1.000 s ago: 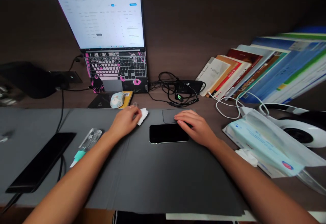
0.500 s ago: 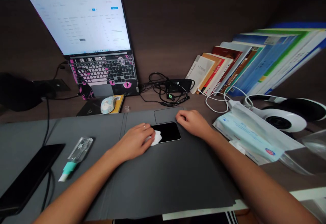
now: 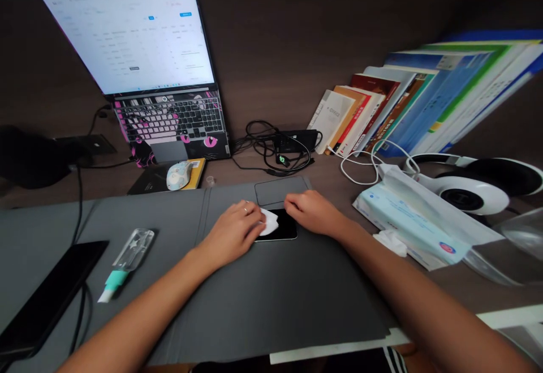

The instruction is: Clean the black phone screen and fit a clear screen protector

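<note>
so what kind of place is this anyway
Probably a home or dorm study desk: open laptop at the back, books leaning in a row, headphones to the right; the left hand presses a wipe on a phone.

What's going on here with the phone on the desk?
A black phone lies flat on a grey mat. The person's left hand presses a white wipe onto its screen, and the right hand rests on the phone's right end. A small spray bottle lies off to the left; a laptop stands open behind.
</note>
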`<state>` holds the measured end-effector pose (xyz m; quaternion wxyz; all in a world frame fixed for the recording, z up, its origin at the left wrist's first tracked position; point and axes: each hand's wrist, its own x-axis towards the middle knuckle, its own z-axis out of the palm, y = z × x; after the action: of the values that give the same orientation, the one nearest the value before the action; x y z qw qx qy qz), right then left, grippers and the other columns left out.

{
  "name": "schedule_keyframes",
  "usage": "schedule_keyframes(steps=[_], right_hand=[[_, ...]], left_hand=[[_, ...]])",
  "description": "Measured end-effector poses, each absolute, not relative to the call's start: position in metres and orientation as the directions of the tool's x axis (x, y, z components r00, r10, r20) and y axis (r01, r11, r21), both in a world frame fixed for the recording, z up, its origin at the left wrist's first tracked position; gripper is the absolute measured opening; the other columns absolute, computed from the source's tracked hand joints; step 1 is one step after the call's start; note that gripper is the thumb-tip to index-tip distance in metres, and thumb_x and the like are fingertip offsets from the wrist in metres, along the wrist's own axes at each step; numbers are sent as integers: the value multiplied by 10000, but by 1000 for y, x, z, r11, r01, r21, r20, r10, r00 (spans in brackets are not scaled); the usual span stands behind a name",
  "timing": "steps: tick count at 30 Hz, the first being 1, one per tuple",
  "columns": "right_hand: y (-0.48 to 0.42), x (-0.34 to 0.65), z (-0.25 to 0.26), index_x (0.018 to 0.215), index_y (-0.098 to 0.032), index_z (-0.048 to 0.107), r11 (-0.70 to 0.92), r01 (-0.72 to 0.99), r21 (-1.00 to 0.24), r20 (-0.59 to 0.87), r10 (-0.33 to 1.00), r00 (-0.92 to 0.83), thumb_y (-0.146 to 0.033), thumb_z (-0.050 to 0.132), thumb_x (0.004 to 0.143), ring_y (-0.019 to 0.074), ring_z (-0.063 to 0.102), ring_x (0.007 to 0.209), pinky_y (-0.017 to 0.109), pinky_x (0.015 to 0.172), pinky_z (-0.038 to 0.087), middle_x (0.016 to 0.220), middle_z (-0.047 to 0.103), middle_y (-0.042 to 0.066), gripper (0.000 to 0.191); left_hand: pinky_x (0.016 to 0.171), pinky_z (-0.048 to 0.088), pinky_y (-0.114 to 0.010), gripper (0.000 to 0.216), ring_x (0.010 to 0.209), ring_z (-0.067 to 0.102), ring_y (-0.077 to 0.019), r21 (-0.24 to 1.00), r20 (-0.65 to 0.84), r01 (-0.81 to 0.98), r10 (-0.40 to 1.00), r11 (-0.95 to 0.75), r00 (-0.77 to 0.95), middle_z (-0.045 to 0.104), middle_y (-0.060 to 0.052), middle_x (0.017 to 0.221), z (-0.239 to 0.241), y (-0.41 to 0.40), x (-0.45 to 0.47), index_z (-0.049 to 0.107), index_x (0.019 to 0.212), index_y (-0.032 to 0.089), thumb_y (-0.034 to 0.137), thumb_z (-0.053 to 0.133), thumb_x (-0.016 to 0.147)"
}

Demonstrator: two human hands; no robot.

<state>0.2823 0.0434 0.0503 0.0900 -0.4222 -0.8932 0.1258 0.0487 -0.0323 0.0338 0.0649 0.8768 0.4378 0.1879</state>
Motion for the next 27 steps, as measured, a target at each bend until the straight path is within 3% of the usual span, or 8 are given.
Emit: schedule_keyframes(steps=[3, 6, 12, 18, 21, 27], right_hand=[[44, 282, 50, 773, -192, 645, 614, 725, -313, 52, 773, -632, -202, 457, 970, 149, 539, 651, 281, 616, 256, 702, 661, 27, 273], [45, 282, 50, 779, -188, 645, 613, 716, -333, 51, 770, -636, -206, 457, 976, 145, 545, 655, 277, 616, 260, 707, 663, 27, 274], [48, 282, 48, 762, -187, 636, 622, 692, -365, 63, 759, -649, -200, 461, 974, 132, 511, 624, 270, 609, 250, 683, 639, 10, 275], [49, 282, 49, 733, -185, 618, 635, 671, -383, 78, 746, -662, -245, 441, 1012, 132, 497, 611, 281, 603, 237, 665, 622, 10, 336], [50, 283, 48, 743, -186, 624, 650, 652, -390, 84, 731, -678, -300, 419, 1043, 139, 508, 630, 287, 619, 243, 683, 632, 16, 381], [51, 285, 48, 820, -189, 664, 657, 627, -418, 81, 714, -695, -368, 379, 1076, 151, 536, 656, 278, 634, 268, 676, 633, 12, 423]], left_hand=[[1088, 443, -467, 296, 1241, 558, -260, 283, 235, 620, 680, -731, 694, 617, -90, 1337, 38, -40, 59, 593, 1302, 225, 320, 453, 1059], [1209, 332, -503, 460, 1406, 461, -267, 257, 199, 600, 649, -757, 734, 522, -88, 1508, 39, -44, 59, 457, 1478, 232, 391, 487, 1047], [1184, 390, -513, 499, 1399, 499, -291, 188, 187, 798, 818, -573, 544, 537, -120, 1510, 32, -40, 44, 503, 1456, 174, 463, 423, 1057], [1272, 220, -507, 735, 1542, 253, -275, 236, 106, 621, 655, -748, 748, 289, -123, 1657, 32, -51, 62, 279, 1593, 170, 587, 466, 1018], [1262, 253, -505, 705, 1531, 285, -278, 261, 124, 567, 610, -781, 783, 340, -111, 1640, 35, -54, 67, 335, 1568, 194, 585, 501, 1005], [1194, 369, -544, 552, 1408, 494, -315, 207, 191, 801, 826, -562, 530, 506, -161, 1530, 33, -45, 52, 479, 1464, 154, 511, 452, 1044]])
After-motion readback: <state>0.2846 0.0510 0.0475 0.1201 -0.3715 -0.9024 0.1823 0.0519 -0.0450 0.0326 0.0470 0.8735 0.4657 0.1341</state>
